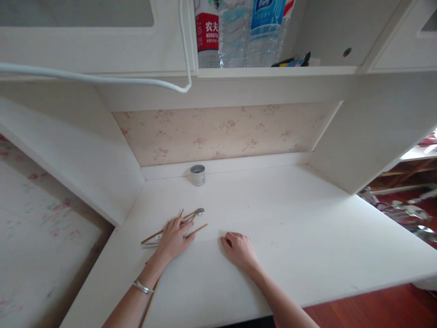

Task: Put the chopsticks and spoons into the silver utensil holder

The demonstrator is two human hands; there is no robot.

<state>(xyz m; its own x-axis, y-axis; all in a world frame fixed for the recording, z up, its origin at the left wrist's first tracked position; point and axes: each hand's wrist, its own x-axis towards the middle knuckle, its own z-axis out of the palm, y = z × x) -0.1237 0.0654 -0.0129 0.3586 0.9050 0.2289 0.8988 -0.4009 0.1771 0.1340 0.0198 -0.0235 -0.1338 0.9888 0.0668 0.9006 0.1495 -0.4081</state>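
Note:
My left hand (175, 238) is over a loose bundle of thin wooden chopsticks (150, 238) on the white desk, its fingers bent around them. The sticks splay out in several directions, and one runs back beneath my wrist. A metal spoon (200, 211) shows its bowl just past my fingertips, and a pale, flat handle lies partly hidden under the palm. To the right, my right hand (239, 248) rests on the desk with its fingers curled in, and nothing shows in it. A small grey metal cup (198, 175) stands upright near the back edge, apart from both hands.
White side panels (368, 132) enclose the desk (290, 237) left and right. Overhead is a shelf (273, 71) with several plastic water bottles (234, 34). A white cable (136, 81) hangs before the cupboard door. Red-brown floor (368, 305) shows past the front edge.

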